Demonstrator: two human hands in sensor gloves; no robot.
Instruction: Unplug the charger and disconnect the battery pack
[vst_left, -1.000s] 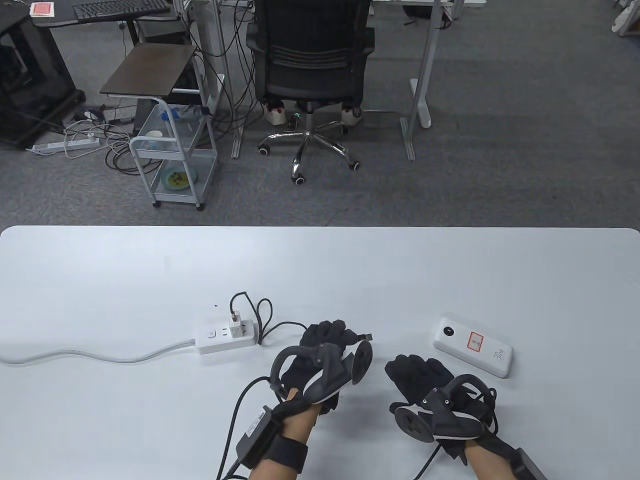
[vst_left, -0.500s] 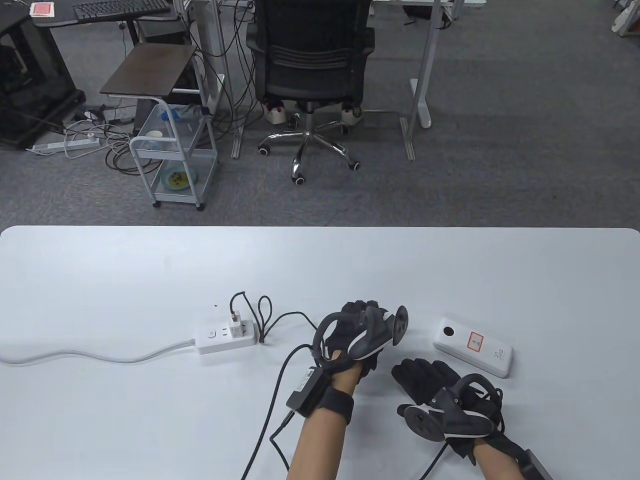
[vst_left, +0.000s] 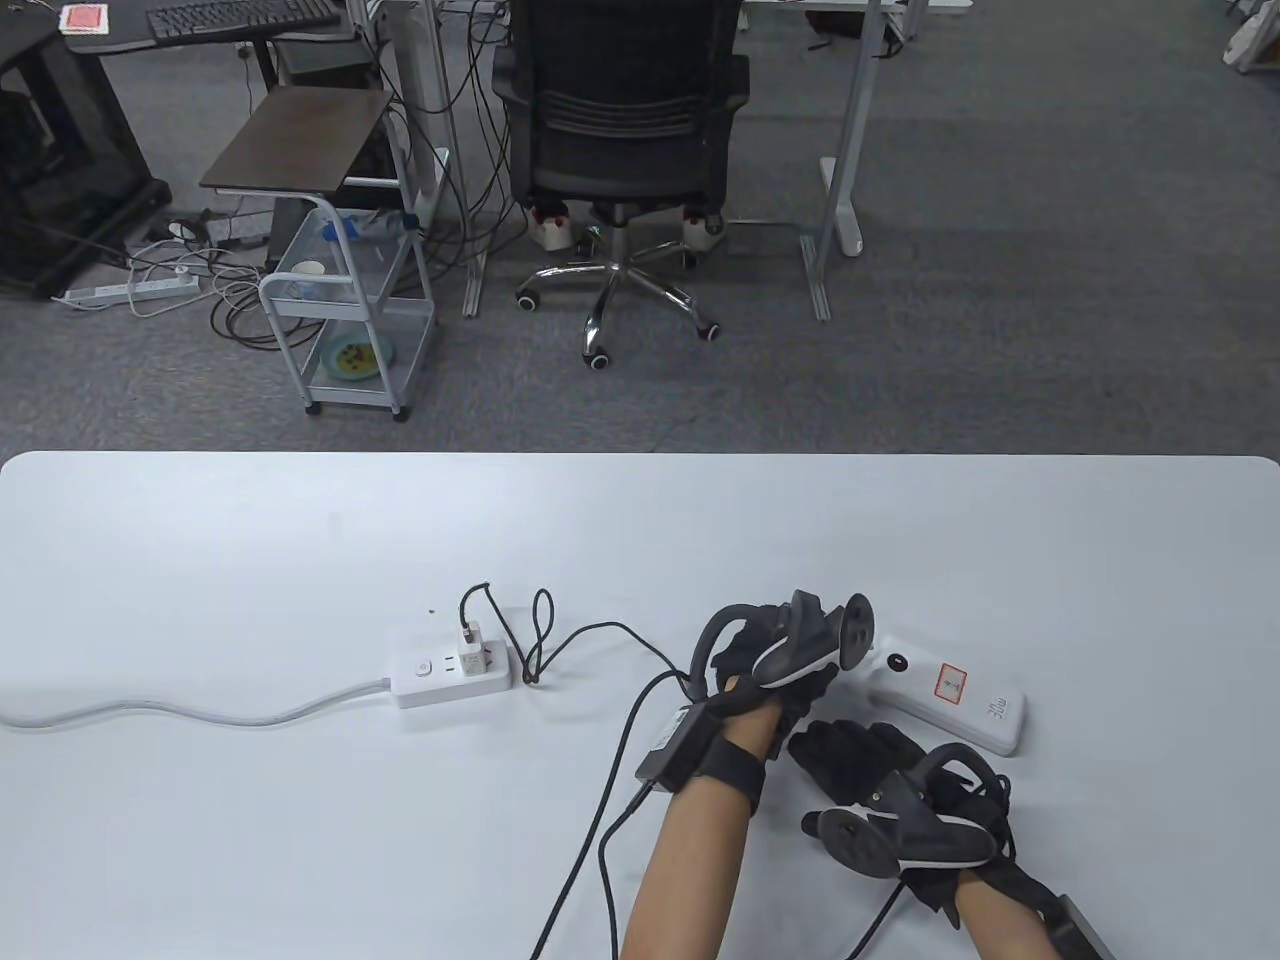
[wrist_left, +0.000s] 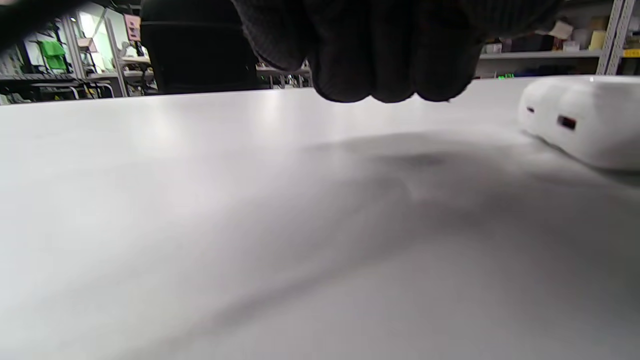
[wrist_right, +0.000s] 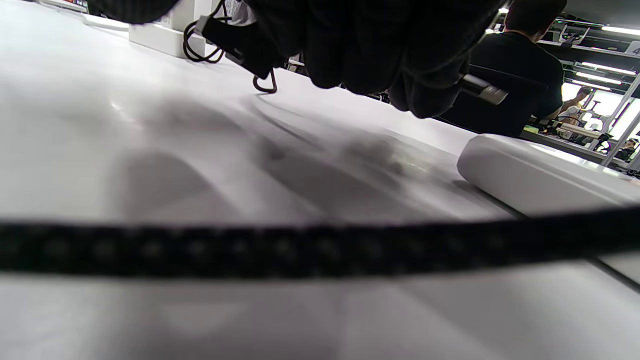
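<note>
The left hand (vst_left: 775, 665) hung just beside the near end of the white battery pack (vst_left: 948, 692), its fingers (wrist_left: 385, 55) curled together above the bench (vst_left: 250, 560). Its grip seemed to hold the black cable (vst_left: 600, 632), whose metal plug tip (wrist_right: 482, 89) stuck out past the glove in the right wrist view, clear of the pack; how firmly the fingers closed I could not tell. The right hand (vst_left: 860, 760) rested on the bench just behind the left one, fingers loosely extended and holding nothing. The battery pack lay flat at the right, its ports (wrist_left: 566, 121) facing the left hand. Farther left, the cable looped back to the white charger (vst_left: 472, 637), seated upright in the power strip (vst_left: 450, 678).
</note>
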